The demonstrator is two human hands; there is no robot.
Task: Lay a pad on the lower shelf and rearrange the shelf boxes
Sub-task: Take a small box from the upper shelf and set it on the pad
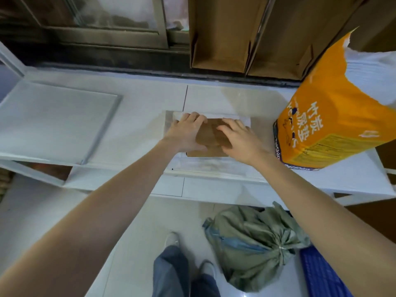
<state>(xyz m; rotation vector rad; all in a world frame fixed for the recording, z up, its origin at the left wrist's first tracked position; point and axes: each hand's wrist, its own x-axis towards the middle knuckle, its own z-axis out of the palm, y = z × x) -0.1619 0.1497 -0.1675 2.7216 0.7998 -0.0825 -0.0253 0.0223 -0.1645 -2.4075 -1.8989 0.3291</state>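
left hand (186,133) lying flat, fingers apart, on box's left side | brown box (211,138) sitting on white pad (214,166) mid-shelf (132,125) | right hand (240,140) pressing box's right side, fingers spread | orange bag (334,116) standing at shelf's right end

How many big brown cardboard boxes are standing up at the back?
2. The left cardboard box stands at the back just right of the window. The right cardboard box stands beside it, behind the orange bag. More may be hidden past the right edge.
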